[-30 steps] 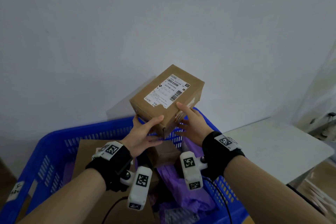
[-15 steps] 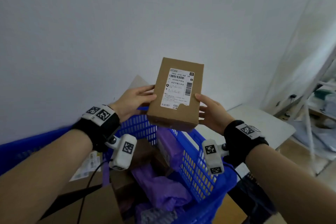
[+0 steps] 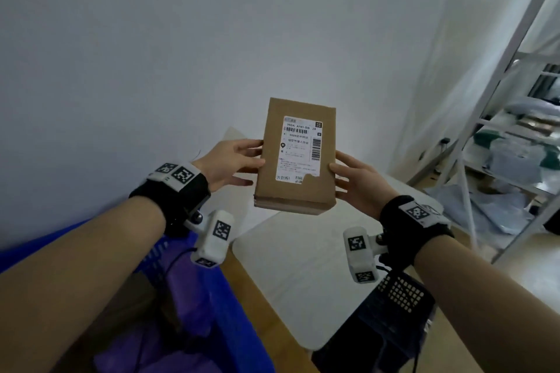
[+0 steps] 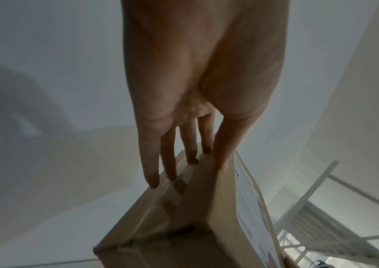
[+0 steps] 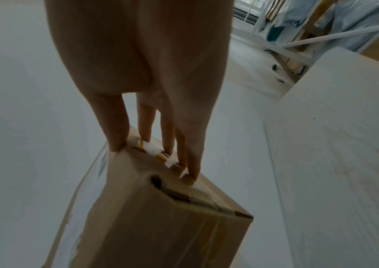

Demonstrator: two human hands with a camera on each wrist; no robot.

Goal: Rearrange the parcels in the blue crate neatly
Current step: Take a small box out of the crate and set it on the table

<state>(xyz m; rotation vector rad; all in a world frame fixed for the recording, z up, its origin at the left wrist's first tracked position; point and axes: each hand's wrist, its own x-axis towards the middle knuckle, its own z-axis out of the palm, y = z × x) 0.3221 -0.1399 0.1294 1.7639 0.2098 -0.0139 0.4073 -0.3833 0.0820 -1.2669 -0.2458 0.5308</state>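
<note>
Both my left hand (image 3: 231, 162) and right hand (image 3: 357, 182) clamp the cardboard parcel (image 3: 295, 157), label (image 3: 300, 150) reading "190A A161-GB", held above the white bench (image 3: 291, 263), right of the blue crate (image 3: 230, 321).

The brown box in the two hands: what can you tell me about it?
The box is plain brown cardboard, flat and oblong, held upright in the air above a white surface, right of the blue crate. A white shipping label with barcodes faces the head camera; one lower corner looks torn. Clear tape shows along its seams. The left hand and right hand pinch its opposite sides, thumbs in front.
</note>
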